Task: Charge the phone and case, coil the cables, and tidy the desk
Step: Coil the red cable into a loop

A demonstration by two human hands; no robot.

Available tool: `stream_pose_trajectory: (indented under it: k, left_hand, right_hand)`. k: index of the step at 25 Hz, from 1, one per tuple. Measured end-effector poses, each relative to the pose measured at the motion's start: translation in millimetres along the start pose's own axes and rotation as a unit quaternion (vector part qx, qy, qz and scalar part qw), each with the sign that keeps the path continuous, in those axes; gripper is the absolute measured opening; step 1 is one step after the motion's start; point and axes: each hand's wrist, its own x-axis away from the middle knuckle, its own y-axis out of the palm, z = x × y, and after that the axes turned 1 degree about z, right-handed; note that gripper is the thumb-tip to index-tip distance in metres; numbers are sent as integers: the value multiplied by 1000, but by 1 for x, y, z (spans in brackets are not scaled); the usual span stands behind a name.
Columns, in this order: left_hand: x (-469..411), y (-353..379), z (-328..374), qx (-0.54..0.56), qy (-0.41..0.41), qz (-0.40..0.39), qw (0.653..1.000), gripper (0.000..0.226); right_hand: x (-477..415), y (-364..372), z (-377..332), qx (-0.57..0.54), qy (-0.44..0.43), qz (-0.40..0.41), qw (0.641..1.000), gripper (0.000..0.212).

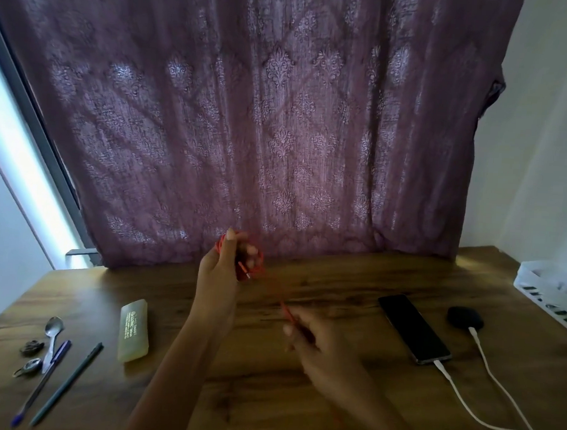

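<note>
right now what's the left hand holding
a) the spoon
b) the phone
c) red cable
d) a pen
c: the left hand holds loops of red cable above the desk, while the phone and spoon lie on it.

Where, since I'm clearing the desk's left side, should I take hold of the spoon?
I'd pinch the spoon at its neck, just under the bowl, coming down from the far end. It lies flat, bowl away from you; its handle is crowded by the blue pen on its right and small metal bits on its left.
</note>
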Motion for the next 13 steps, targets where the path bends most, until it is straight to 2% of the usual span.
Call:
stream_pose_trajectory:
  k: [3,6,8,10,12,13]
  left_hand:
    - [0,-9,-11,-180,91,3,979,15]
    - [1,-21,-30,-306,117,-55,943,12]
    - [7,-23,-38,-321,87,-124,935,18]
    - [16,-17,-35,-288,58,-191,937,16]
    - [26,-6,-24,-219,7,-226,949,14]
    - [30,-2,-18,-188,-30,-237,953,21]
  right_hand:
    - [10,-4,-2,195,-57,29,979,32]
    - [9,-14,-16,343,-210,138,905,25]
    - [2,-25,-24,370,-300,195,857,18]
    - [-8,-37,-35,360,-366,226,828,14]
    - [-19,-45,-43,339,-392,241,820,15]
    - [-27,-49,-45,312,-396,240,830,18]
